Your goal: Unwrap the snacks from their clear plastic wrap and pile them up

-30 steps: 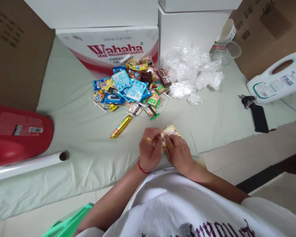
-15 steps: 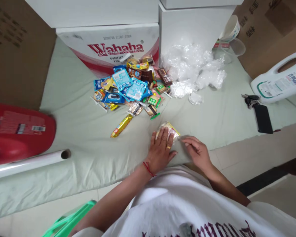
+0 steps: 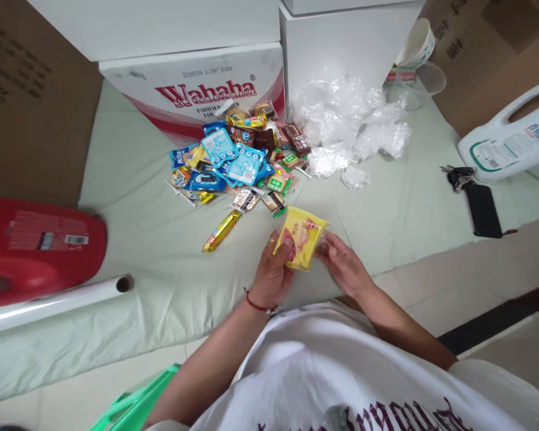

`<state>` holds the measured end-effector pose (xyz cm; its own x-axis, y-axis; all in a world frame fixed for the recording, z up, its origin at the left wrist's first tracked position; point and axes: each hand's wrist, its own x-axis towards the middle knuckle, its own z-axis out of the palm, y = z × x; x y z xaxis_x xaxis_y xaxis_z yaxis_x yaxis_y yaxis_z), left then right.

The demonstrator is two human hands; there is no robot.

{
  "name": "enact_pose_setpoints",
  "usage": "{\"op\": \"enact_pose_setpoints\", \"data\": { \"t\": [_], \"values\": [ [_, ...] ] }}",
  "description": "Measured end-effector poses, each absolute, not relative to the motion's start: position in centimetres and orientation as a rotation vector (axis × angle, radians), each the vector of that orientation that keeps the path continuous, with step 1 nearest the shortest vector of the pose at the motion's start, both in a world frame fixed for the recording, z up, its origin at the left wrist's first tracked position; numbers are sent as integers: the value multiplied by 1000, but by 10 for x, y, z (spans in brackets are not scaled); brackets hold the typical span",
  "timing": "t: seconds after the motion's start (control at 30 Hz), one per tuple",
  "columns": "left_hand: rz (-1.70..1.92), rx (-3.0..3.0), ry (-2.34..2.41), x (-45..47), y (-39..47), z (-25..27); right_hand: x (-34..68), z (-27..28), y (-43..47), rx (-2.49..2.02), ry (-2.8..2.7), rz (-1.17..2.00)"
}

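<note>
A square yellow snack packet [image 3: 306,234] with red and orange print is lifted off the cloth, its printed face up. My left hand [image 3: 273,272], red cord at the wrist, grips its left side with the thumb on top and the fingers underneath. At the packet's right edge my right hand [image 3: 345,264] is closed, thumb and fingers on what looks like clear film there. A long gold-wrapped snack bar [image 3: 221,230] lies to the left of my hands. Beyond them is a heap of small wrapped snacks [image 3: 247,164], with blue pouches on top.
Crumpled clear plastic film [image 3: 341,120] sits right of the heap. Behind stands a Wahaha carton [image 3: 206,84]. A red jug [image 3: 45,245] and a film roll [image 3: 72,293] lie left; a white detergent bottle [image 3: 512,140], keys [image 3: 458,176] and a black case [image 3: 484,211] lie right.
My left hand, flat on the wrapped packet before, has turned and now holds it up with its yellow face showing. My right hand has moved left onto the packet's edge.
</note>
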<state>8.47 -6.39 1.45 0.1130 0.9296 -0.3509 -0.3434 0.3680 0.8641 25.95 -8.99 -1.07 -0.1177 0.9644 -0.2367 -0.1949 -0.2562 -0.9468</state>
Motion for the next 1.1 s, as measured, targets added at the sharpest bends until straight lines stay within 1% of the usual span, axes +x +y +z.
{"op": "enact_pose_setpoints", "data": {
  "t": [0.07, 0.13, 0.27, 0.47, 0.63, 0.73, 0.87, 1.0, 1.1],
  "values": [
    [1084, 563, 1037, 100, -70, 9, 241, -5, -87, -1110, -906, 1655],
    [1129, 590, 1086, 112, -76, 1, 226, -1, -86, -1098, -797, 1683],
    [1195, 770, 1143, 126, -81, -11, 216, 4, -86, -1105, -592, 1585],
    [1244, 937, 1307, 135, -83, -10, 220, 6, -88, -1202, -642, 1341],
    [1225, 1014, 1374, 144, -80, -5, 217, -1, -91, -1207, -611, 1350],
    [1189, 1078, 1335, 148, -73, -7, 223, -6, -87, -1212, -612, 1303],
    [1053, 1333, 1344, 132, -64, -13, 271, -4, -65, -1299, -667, 1069],
    [1067, 1623, 1527, 82, -68, -18, 370, 10, -22, -1387, -639, 712],
    [1027, 1778, 1728, 31, -80, -20, 449, 16, 19, -1437, -601, 588]
  ]
}}
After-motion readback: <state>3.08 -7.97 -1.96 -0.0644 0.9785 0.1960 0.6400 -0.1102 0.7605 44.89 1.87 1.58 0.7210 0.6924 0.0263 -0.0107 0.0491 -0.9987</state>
